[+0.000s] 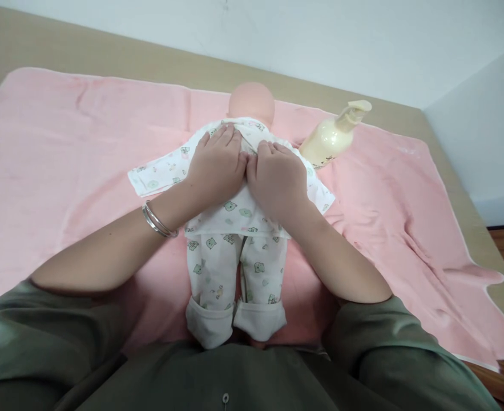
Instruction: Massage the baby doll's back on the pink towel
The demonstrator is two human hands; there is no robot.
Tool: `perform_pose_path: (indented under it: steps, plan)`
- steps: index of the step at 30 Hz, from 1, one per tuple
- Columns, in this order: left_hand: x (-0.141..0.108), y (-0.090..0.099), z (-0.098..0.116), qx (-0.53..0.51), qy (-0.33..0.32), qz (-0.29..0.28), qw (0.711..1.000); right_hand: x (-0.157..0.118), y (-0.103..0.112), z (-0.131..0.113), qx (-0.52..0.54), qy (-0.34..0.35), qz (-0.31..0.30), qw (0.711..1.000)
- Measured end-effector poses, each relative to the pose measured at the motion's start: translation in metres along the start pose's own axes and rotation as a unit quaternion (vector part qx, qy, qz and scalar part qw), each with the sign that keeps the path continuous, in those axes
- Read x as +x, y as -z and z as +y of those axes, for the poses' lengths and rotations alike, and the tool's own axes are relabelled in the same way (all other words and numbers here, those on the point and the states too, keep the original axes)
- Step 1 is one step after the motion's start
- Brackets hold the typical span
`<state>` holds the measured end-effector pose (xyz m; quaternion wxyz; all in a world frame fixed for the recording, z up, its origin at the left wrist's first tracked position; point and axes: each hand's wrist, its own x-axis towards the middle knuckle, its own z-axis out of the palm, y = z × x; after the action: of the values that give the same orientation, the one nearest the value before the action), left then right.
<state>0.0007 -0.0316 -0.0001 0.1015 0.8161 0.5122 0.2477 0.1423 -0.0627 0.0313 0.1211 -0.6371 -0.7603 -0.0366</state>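
A baby doll with a bald head (252, 101) lies face down, dressed in a white printed top (234, 214) and matching pants (258, 268) with folded cuffs. My left hand (218, 165) rests flat on the upper back of the top, its fingers stretched toward the head. Beside it, thumbs nearly touching, my right hand (277, 174) lies on the other side of the back, fingers extended. Neither hand grips anything. Two silver bangles (155, 220) circle my left wrist.
Under the doll spreads a wrinkled pink cloth (93, 142) on a wooden table (106, 51). A pale yellow pump bottle (331, 137) stands tilted in view, right of the doll's shoulder. White walls (320, 40) border the table's far side.
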Motion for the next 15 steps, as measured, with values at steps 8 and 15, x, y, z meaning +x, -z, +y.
perform_pose_path:
  steps: [8, 15]
  plan:
    - [-0.0003, -0.0053, -0.0087, -0.035, 0.006, -0.017, 0.999, -0.0063, -0.0006, -0.0081, -0.003, -0.008, -0.003, 1.0]
    - [0.0006, -0.0044, -0.0081, -0.038, 0.007, -0.014, 0.999, 0.0019, -0.0036, -0.0006, 0.033, -0.001, -0.032, 0.999]
